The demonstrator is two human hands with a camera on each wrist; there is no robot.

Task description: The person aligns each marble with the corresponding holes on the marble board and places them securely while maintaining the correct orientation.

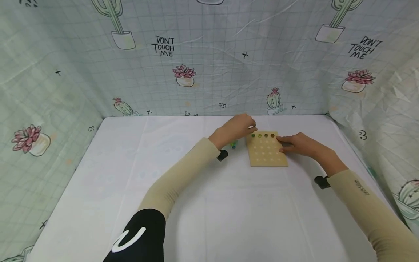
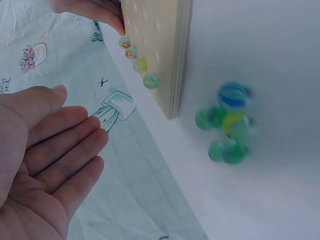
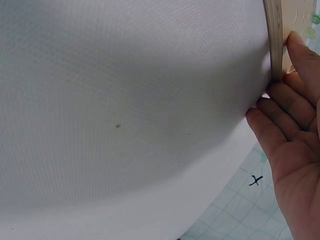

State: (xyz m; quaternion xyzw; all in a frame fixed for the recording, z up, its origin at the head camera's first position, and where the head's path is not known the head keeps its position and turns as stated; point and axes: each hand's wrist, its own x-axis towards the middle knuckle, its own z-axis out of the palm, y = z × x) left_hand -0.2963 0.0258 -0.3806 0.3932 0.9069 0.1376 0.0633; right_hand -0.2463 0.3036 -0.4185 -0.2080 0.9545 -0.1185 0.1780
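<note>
A square wooden board [image 1: 269, 162] with rows of round hollows lies flat on the table. Several glass marbles [image 2: 151, 80] sit in one row along its far edge. My left hand [image 1: 238, 125] hovers by the board's far left corner; in the left wrist view its fingers are loosely bent and the palm holds nothing. At the board's right edge my right hand [image 1: 302, 145] grips it, thumb [image 3: 303, 57] on the top face and other fingers against the side. Loose green, blue and yellow marbles [image 2: 234, 95] lie on the table left of the board, partly hidden by the left hand in the head view.
The white table [image 1: 157, 182] extends to the left and in front of the board. Cloth walls [image 1: 212, 65] printed with cacti stand behind it and on both sides. A dark wrist camera [image 1: 222, 155] sits under the left wrist, another [image 1: 322, 182] at the right.
</note>
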